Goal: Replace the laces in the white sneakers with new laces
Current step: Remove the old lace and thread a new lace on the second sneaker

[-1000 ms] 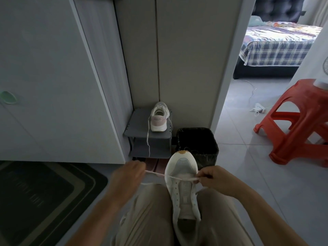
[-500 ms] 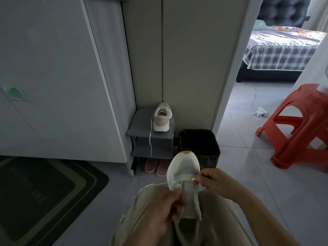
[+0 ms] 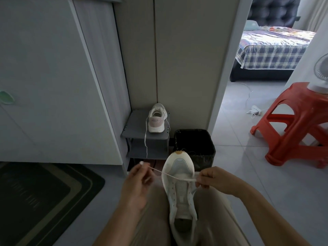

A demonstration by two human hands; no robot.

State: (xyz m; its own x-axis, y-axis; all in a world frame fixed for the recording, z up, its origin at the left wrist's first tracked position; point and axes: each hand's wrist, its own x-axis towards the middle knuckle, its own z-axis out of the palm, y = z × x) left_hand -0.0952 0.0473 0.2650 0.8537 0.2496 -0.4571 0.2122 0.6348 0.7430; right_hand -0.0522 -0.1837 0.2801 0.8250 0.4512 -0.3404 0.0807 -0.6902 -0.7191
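White lace (image 3: pixel 184 178) crosses the shoe (image 3: pixel 180 201), pinched by the left hand (image 3: pixel 137 189) and right hand (image 3: pixel 213 181). Pull one side too hard and it could slip out.

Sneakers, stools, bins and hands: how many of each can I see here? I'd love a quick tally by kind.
White sneakers: 2, one being laced, one on the grey shelf at
Red stools: 1
Black bins: 1
Hands: 2, left hand and right hand, both pinching the lace
Total: 6
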